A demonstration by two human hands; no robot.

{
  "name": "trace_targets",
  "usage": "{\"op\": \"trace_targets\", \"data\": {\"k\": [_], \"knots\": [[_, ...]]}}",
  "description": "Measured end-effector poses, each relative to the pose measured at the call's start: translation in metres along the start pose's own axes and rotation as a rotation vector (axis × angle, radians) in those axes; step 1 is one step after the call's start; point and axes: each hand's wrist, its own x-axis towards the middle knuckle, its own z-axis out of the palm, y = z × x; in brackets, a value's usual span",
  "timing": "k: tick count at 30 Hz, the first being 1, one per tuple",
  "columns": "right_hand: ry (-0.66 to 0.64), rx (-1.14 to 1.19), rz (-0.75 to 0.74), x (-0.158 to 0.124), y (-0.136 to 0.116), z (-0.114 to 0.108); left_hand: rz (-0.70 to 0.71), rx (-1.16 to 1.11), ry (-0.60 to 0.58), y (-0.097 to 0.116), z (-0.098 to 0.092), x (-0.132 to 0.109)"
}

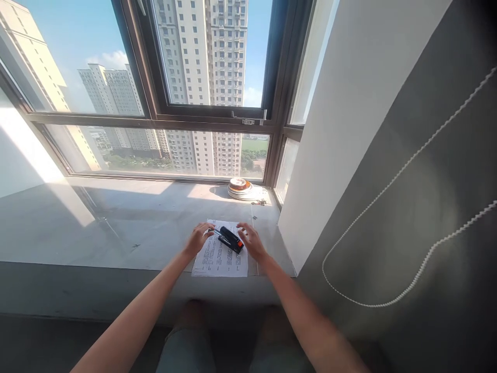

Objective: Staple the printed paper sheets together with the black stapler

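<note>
A black stapler (231,240) with an orange patch at its near end lies slanted on printed paper sheets (219,264), its upper arm lifted from the base. My left hand (198,239) is closed at the stapler's far left side, fingertips pinching a thin metal strip (216,231) that reaches toward the stapler; whether the strip is part of it I cannot tell. On the other side, my right hand (252,241) curls its fingers and thumb against the stapler's right edge, by the orange patch. Part of that contact is hidden.
Both lie on a pale window ledge (116,233). Toward the window corner stand a stack of round, plate-like items (239,189) and small bits beside it. A white wall (326,129) bounds the right, where a beaded cord (388,189) hangs. The dark window frame (155,123) runs behind.
</note>
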Motion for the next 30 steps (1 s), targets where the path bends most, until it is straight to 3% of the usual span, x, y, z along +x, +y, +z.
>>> {"op": "trace_targets", "data": {"k": [5, 9, 21, 30], "knots": [[-0.133, -0.115, -0.002, -0.012, -0.010, 0.018, 0.058, -0.042, -0.144, -0.004, 0.007, 0.006], [-0.163, -0.114, 0.026, -0.014, -0.006, 0.019, 0.025, -0.112, -0.220, -0.008, 0.014, 0.006], [-0.171, -0.100, 0.026, -0.014, -0.008, 0.013, -0.082, -0.325, -0.171, -0.011, 0.019, 0.008], [-0.165, -0.102, 0.016, -0.013, -0.008, 0.013, -0.113, -0.310, -0.273, -0.018, 0.017, 0.019]]}}
